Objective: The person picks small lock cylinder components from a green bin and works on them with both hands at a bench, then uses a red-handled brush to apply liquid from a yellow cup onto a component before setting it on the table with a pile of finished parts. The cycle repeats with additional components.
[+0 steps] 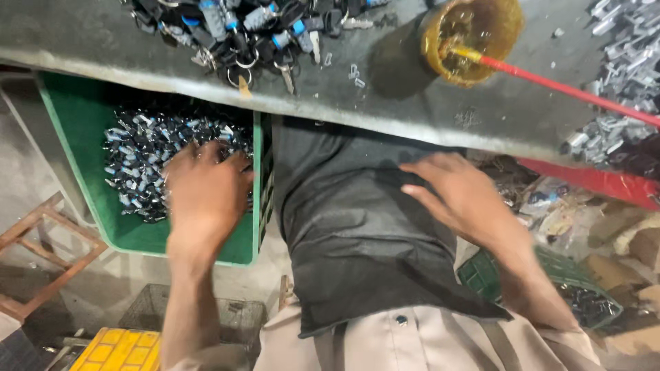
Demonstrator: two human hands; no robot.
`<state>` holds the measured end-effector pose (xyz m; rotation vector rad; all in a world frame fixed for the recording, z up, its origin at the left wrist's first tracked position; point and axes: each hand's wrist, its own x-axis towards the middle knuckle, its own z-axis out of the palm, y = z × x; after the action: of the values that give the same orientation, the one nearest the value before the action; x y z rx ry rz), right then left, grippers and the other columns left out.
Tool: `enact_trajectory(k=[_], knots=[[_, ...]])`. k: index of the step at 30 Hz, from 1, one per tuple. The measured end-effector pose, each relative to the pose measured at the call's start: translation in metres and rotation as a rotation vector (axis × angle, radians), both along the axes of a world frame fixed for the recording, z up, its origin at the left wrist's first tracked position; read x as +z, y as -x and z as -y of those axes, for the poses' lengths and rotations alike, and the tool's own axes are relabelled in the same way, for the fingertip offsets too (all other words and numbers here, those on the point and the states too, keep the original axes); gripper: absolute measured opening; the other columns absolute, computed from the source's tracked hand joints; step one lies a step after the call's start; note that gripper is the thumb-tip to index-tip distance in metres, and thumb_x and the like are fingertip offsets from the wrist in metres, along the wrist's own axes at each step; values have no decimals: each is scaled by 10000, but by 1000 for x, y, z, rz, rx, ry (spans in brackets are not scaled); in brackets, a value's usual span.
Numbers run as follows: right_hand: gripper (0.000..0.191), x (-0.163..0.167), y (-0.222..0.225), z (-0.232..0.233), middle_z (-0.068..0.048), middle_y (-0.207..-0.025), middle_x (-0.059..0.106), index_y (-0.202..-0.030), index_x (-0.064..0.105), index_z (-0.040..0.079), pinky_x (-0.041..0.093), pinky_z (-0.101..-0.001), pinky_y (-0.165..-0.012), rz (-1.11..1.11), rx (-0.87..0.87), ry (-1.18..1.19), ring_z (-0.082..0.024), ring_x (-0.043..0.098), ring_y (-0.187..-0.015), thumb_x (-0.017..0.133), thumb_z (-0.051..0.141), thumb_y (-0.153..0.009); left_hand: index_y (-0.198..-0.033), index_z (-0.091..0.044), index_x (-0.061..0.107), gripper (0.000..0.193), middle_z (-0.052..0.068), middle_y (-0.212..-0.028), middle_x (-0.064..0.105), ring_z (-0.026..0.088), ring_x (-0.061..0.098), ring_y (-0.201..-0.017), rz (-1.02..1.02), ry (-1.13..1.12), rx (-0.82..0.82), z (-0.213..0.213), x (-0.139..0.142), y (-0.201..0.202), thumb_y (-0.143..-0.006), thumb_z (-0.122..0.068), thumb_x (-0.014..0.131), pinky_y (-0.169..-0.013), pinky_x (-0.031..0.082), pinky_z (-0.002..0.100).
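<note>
Left hand (205, 192): palm down, fingers curled and spread over a heap of small keys (141, 161) with dark heads and bright metal blades, glinting and jumbled. Fingertips are buried in the heap; whether they pinch any key cannot be told. Forearm runs straight back toward the body.

Green crate (75, 130): moulded plastic, square-cornered, smooth walls; it holds the heap, which lies under the left hand and beyond its fingertips, the near part of the floor being bare.

Right hand (457, 196): released, flat, fingers stretched loosely, resting on a dark grey cloth (344, 227) draped over the lap, matte and softly creased. It grasps nothing.

Workbench (385, 103): grey, scuffed slab just beyond both hands. Above the left hand lies a pile of ringed keys (254, 31) with black and blue heads. Beyond the right hand stands a round yellow tub (474, 34), grimy inside, with a red stick (550, 86) leaning out of it.

Second green basket (550, 275): latticed plastic, beside the right wrist, holding more dark small parts.

Yellow crate (117, 350): ribbed, below the left elbow.
</note>
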<state>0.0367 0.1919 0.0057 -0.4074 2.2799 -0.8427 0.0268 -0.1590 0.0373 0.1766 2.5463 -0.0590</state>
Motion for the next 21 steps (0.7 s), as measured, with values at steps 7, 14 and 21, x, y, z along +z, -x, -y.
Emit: enact_trajectory(k=[7,14,21], knots=[[516,-45,-50,22,-222,-1452,539,-1421,551,77,396,-527,-1068,-116,65,-133,-448,461,-1346,602,333,-976,-1196,-69,700,304,188,-1204,685,412,615,-1137,-11,-413,-84,-105,-125,44,-936,-175,583,-996,453,550],[430,-38,-61,28,-173,-1405,588,-1371,612,100,426,-493,-1079,-88,50,-205,-401,511,-1313,587,302,-992,-1221,-54,685,343,206,-1216,676,424,612,-1142,-339,-413,-28,-94,-178,104,-915,-160,573,-993,458,545],[297,-19,-51,49,-175,-1340,623,-1251,647,116,488,-447,-1060,-244,-97,-91,-364,555,-1278,646,210,-969,-1246,-38,670,383,225,-1229,667,436,610,-1147,-399,-452,-42,-75,-172,101,-893,-144,562,-989,462,540]])
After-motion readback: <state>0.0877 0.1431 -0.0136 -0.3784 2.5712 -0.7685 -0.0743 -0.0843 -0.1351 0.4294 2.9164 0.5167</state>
